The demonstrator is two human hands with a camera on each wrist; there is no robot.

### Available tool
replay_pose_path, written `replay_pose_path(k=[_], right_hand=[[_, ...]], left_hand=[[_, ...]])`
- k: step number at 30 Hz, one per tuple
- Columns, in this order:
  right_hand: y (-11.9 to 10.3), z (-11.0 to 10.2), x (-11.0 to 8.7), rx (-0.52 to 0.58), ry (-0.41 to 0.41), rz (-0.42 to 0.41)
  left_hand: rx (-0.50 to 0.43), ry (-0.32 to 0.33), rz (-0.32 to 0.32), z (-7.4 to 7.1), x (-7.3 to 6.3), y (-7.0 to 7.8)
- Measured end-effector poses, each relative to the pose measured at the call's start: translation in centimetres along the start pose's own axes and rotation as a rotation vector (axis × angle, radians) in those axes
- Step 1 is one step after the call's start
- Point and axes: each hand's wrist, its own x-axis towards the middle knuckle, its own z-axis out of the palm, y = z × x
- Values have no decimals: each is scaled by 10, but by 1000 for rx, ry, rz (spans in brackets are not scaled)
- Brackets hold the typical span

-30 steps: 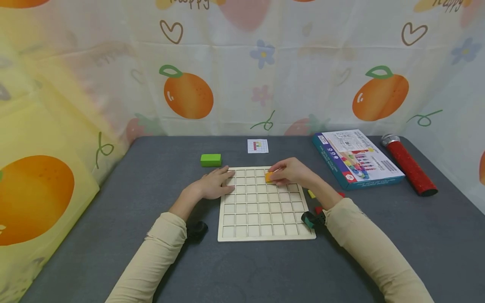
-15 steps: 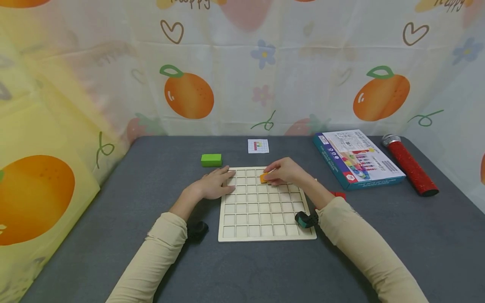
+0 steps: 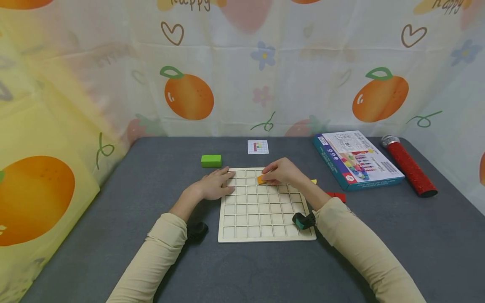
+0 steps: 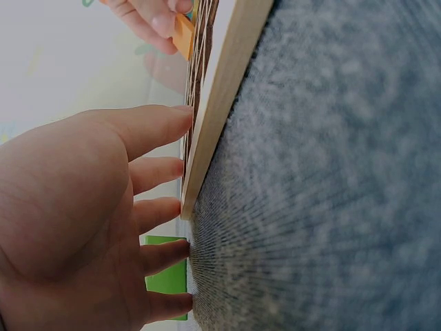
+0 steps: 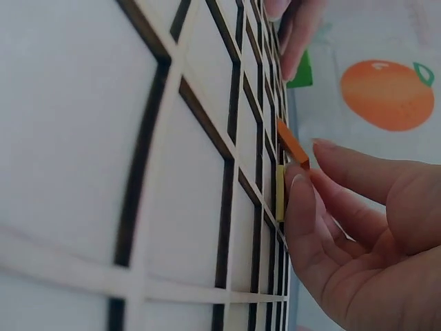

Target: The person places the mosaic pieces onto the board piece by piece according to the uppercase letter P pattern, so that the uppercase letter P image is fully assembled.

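A pale wooden grid board [image 3: 254, 219] lies flat on the dark table. My left hand [image 3: 214, 184] rests with spread fingers at its upper left edge, fingertips [image 4: 160, 214] touching the rim and the table beside it. Near the board's far side, my right hand [image 3: 285, 172] holds an orange block [image 3: 260, 180] by one end. In the right wrist view the orange block [image 5: 293, 143] stands tilted against the grid, and a yellow block [image 5: 280, 193] sits in the board close to the fingers. The right fingers partly hide both.
A green block [image 3: 211, 160] lies beyond the left hand, and a small pattern card [image 3: 258, 147] behind the board. Red blocks [image 3: 336, 196] and a yellow piece [image 3: 313, 181] are by the right forearm. A game box [image 3: 358, 160] and red microphone [image 3: 411, 168] stand farther right.
My right hand has moved a little to the left across the board's far rows with the orange block. The left hand has stayed in place.
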Motion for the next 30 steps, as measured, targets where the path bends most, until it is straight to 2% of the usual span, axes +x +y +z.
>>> replay_pose_path(k=[11,16,23,30], right_hand=[[-1,2,0,-33,-4,2],[3,-2,-3,-32,-24,-26],[17,-25,-11,49,-72,-120],[28,-53,-21,133,-89,-126]], left_hand=[[-6,1,2,0,-1,0],[-3,4,4,1,-1,0],[-6,1,15,1,0,0],[-5,3,22,0,-1,-1]])
